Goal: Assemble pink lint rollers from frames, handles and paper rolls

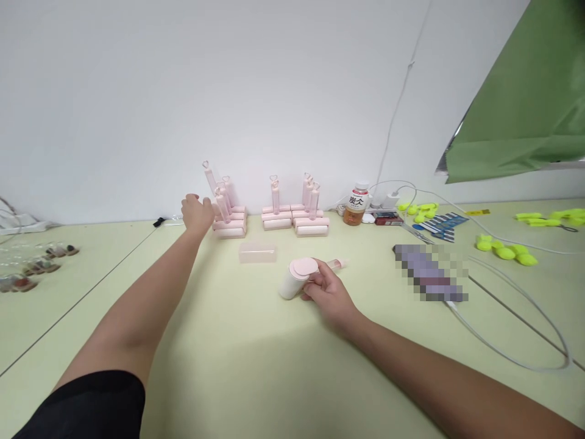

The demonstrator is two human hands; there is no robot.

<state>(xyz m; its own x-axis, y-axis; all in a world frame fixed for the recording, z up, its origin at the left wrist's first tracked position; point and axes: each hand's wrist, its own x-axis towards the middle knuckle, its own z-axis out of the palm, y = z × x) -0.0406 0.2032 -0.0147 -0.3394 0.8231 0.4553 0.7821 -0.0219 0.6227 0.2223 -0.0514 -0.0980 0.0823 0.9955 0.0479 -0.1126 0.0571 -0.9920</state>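
My right hand (329,296) is closed around a pink-and-white lint roller (292,283), held low over the table with its round end facing me and its clear pink handle pointing right. My left hand (198,214) reaches to the back left, fingers curled at the head of another lint roller (210,177). That roller's handle tilts and rises above those beside it; the grip itself is partly hidden. Just right of it, more lint rollers (230,229) stand handle-up. A translucent pink cover (257,252) lies between my hands.
More standing lint rollers (311,227) line the wall. To their right are a labelled bottle (356,204), a blurred-out phone (429,273) on a white cable (516,363), blue-and-white strips (441,227) and yellow-green pieces (506,250). Small clear-topped items (41,265) sit far left.
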